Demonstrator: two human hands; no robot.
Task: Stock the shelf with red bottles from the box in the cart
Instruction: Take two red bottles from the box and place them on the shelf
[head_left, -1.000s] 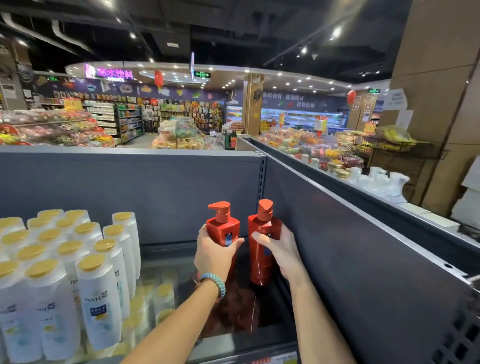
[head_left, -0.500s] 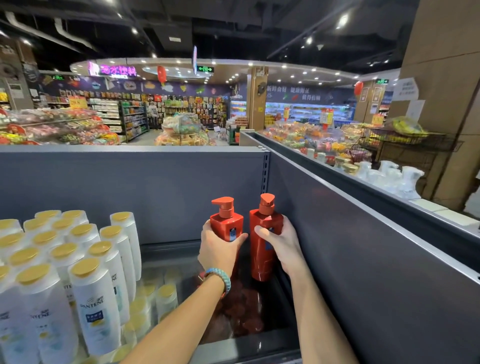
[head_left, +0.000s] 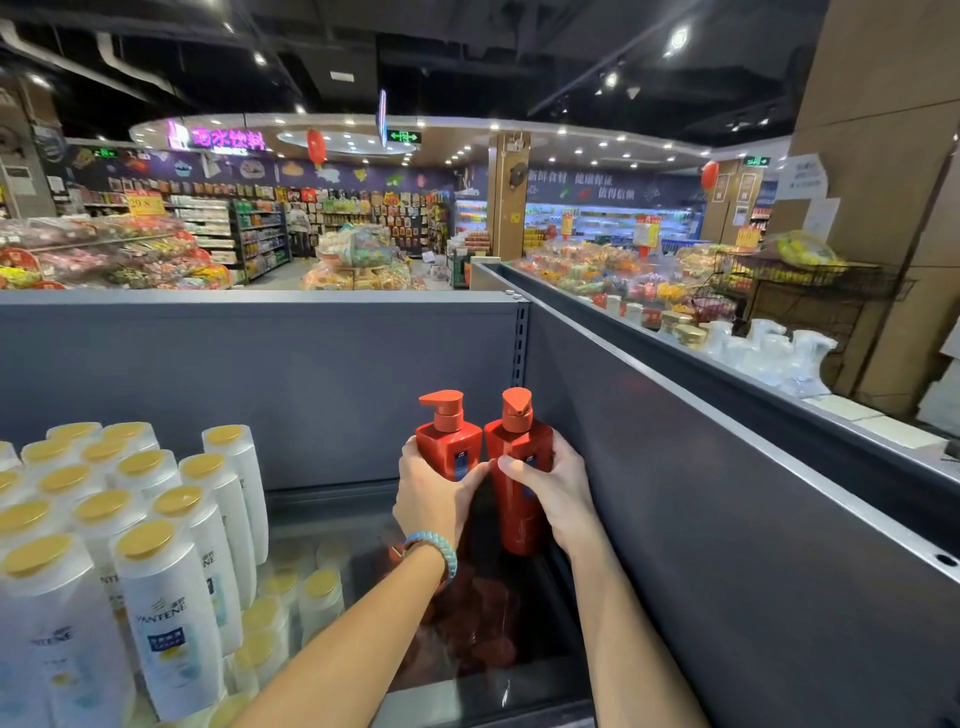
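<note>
Two red pump bottles stand side by side at the back right corner of the grey shelf (head_left: 332, 525). My left hand (head_left: 431, 493) grips the left red bottle (head_left: 451, 441), its lower part hidden behind my hand. My right hand (head_left: 553, 488) grips the right red bottle (head_left: 519, 467) close to the shelf's right divider; its base sits on or just above the glossy shelf floor, which mirrors both bottles in red. The cart and box are out of view.
Several white shampoo bottles with gold caps (head_left: 171, 597) fill the left half of the shelf. A grey back panel (head_left: 260, 374) and a grey side divider (head_left: 701, 493) enclose the corner. White spray bottles (head_left: 779, 353) stand beyond the divider.
Both hands have carried the red bottles a little further back into the corner, and the two bottles now stand closer together, nearly touching.
</note>
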